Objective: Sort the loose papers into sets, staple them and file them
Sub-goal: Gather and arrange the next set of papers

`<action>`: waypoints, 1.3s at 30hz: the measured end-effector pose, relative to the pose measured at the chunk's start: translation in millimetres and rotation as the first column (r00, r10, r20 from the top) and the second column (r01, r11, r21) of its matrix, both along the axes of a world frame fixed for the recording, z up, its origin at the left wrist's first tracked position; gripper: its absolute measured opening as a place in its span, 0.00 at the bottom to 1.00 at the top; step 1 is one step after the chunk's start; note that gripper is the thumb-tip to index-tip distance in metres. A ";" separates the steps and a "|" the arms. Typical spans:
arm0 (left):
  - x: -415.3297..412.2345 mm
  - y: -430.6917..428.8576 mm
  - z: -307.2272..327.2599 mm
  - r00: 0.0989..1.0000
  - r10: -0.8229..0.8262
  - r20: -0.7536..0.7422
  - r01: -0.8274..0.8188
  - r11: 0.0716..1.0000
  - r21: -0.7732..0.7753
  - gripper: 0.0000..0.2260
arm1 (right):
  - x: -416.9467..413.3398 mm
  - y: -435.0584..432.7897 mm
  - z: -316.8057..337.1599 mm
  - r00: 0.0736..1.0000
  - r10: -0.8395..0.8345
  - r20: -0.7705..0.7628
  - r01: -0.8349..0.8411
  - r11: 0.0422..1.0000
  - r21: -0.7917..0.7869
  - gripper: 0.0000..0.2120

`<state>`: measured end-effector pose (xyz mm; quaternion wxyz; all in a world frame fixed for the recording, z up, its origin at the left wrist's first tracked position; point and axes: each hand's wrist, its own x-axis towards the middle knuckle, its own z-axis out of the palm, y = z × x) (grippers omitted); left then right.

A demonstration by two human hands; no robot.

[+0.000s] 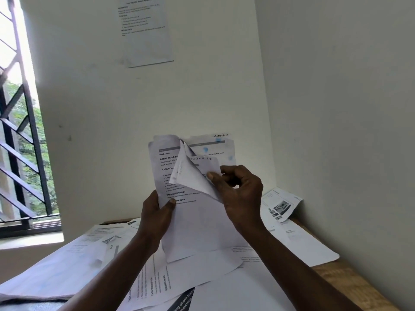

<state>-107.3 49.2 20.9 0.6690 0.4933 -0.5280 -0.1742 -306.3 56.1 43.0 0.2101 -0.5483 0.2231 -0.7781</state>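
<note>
white walls [336, 86] meet in a corner behind a wooden bench [350, 286], with a black-barred window [20, 153] at the left. loose papers [67, 265] lie overlapping across most of the bench, one sheet propped against the right wall. a sheaf of papers [190, 227] is held upright above the bench, its front page headed "wash cups". a printed notice [146, 32] hangs high on the far wall. the right hand [240, 194] pinches the bent-over corners [193, 178] of the upper sheets, fingers curled behind, thumb on top. the left hand [155, 216] grips the sheaf's lower left edge, thumb on the front.
</note>
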 end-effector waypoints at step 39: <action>9.5 -14.6 42.9 0.977 -0.215 -0.009 0.211 0.950 0.231 0.07 | -43.4 -92.2 -14.9 0.924 -0.351 -0.154 0.382 0.810 0.445 0.09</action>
